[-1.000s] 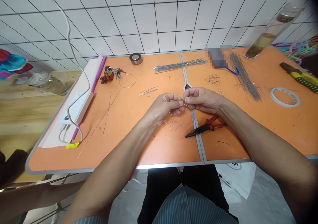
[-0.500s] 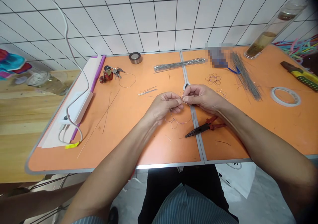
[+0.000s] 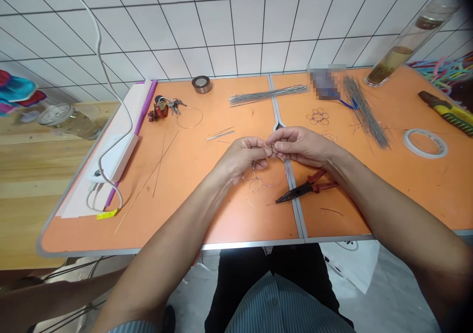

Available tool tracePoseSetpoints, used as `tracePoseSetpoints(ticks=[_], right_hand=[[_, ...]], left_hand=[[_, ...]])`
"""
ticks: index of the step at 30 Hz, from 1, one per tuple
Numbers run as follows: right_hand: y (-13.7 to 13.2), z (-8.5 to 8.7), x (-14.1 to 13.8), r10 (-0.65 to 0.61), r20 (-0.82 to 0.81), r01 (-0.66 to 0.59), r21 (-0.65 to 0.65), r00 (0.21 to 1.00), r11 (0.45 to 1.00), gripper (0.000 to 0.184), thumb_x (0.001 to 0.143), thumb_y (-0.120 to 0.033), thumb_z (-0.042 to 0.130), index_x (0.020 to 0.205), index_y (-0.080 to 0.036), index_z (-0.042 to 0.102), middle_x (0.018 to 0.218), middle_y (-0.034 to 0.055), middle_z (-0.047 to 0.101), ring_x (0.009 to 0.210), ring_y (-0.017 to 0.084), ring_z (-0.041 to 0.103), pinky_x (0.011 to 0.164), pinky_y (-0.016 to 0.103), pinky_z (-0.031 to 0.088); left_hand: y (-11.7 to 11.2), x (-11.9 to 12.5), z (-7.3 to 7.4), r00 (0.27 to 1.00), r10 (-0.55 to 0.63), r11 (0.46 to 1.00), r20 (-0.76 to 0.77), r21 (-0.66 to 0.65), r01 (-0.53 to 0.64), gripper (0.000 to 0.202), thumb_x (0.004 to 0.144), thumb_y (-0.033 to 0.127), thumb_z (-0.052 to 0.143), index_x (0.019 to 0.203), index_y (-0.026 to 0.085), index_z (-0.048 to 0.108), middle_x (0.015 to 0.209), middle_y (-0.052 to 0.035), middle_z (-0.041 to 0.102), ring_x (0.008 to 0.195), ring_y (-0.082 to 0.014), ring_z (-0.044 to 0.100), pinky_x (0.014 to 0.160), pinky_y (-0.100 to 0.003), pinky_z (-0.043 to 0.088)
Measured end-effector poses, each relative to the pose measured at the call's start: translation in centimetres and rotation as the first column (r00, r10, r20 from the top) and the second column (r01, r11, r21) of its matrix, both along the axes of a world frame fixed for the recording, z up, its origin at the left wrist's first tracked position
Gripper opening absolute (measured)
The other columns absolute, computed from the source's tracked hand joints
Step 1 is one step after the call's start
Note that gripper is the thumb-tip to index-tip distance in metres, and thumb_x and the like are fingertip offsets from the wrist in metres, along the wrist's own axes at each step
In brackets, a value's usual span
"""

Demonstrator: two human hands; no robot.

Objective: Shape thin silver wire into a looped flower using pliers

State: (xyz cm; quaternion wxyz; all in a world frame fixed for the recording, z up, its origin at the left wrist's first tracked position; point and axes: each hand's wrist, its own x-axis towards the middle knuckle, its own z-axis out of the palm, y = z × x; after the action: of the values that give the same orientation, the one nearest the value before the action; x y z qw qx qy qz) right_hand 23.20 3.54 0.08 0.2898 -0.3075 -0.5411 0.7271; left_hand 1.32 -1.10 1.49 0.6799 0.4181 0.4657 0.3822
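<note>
Keyring [image 3: 161,107] and metal tape roll [image 3: 201,84] at far edge of orange table [image 3: 240,219], white corded box [image 3: 114,155] along its left side, liquid-filled glass tube [image 3: 408,45] at back right.

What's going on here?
A person is pinching a thin wire loop between the fingertips of their left hand and right hand, just above an orange folding table. Red-handled needle-nose pliers lie on the table just below the right hand. A bundle of straight wires and a small wire flower lie further back.
</note>
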Motion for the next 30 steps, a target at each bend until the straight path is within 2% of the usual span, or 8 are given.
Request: tracePoseSetpoints(ticks=[5,10,14,19,25,30], right_hand=[[-0.1,0.0,0.0,0.009,-0.007,-0.009,-0.015,1.0,1.0,0.037,0.077,-0.037,0.103,0.101,-0.019,0.083,0.087,0.0016,0.076,0.071,0.011,0.061,0.066,0.024,0.051],[-0.1,0.2,0.0,0.005,0.008,-0.005,-0.004,1.0,1.0,0.039,0.075,-0.038,0.104,0.1,-0.017,0.083,0.086,0.0021,0.076,0.071,0.011,0.061,0.067,0.025,0.05],[-0.1,0.4,-0.1,-0.044,0.039,0.042,0.059,0.998,0.997,0.038,0.074,-0.04,0.104,0.099,-0.018,0.084,0.086,0.0025,0.077,0.072,0.012,0.062,0.067,0.025,0.049],[-0.3,0.7,-0.2,-0.104,0.118,0.083,0.171,0.987,0.982,0.034,0.075,-0.039,0.101,0.099,-0.022,0.084,0.091,0.0027,0.079,0.08,0.015,0.067,0.074,0.027,0.053],[-0.5,0.9,-0.6,-0.214,0.211,0.156,0.262,0.954,0.952,0.033,0.074,-0.035,0.1,0.099,-0.023,0.082,0.088,0.0022,0.075,0.084,0.017,0.066,0.076,0.029,0.054],[-0.6,0.7,-0.7,-0.226,0.234,0.158,0.28,0.945,0.947,0.034,0.073,-0.039,0.101,0.095,-0.023,0.08,0.087,0.0041,0.075,0.082,0.018,0.065,0.072,0.03,0.054]], left_hand=[[0.0,0.1,0.1,1.0,-0.004,1.0,0.014,-0.017,0.004,0.007,0.077,0.014,0.084,0.074,0.014,0.078,0.071,-0.0034,0.072,0.057,-0.0086,0.062,0.06,-0.023,0.048],[0.0,0.2,0.1,1.0,0.019,1.0,0.023,-0.023,-0.019,0.007,0.076,0.012,0.082,0.072,0.015,0.077,0.073,-0.0038,0.074,0.057,-0.009,0.062,0.059,-0.023,0.048],[0.0,0.3,0.1,0.999,0.03,1.0,0.013,-0.006,-0.03,0.007,0.076,0.013,0.082,0.072,0.015,0.077,0.074,-0.0041,0.075,0.056,-0.0086,0.062,0.059,-0.022,0.049],[0.1,0.6,-0.4,0.996,0.087,0.995,0.018,0.042,-0.088,0.007,0.075,0.013,0.082,0.073,0.014,0.075,0.078,-0.0042,0.077,0.056,-0.008,0.062,0.059,-0.023,0.05],[0.2,1.1,-1.0,0.98,0.198,0.979,0.034,0.045,-0.2,0.016,0.073,0.015,0.089,0.073,0.014,0.073,0.067,-0.0008,0.07,0.056,-0.0085,0.061,0.059,-0.023,0.049],[0.3,1.2,-1.1,0.981,0.193,0.98,0.032,0.052,-0.194,0.015,0.076,0.016,0.089,0.074,0.013,0.073,0.066,-0.0012,0.07,0.057,-0.0093,0.063,0.061,-0.023,0.051]])
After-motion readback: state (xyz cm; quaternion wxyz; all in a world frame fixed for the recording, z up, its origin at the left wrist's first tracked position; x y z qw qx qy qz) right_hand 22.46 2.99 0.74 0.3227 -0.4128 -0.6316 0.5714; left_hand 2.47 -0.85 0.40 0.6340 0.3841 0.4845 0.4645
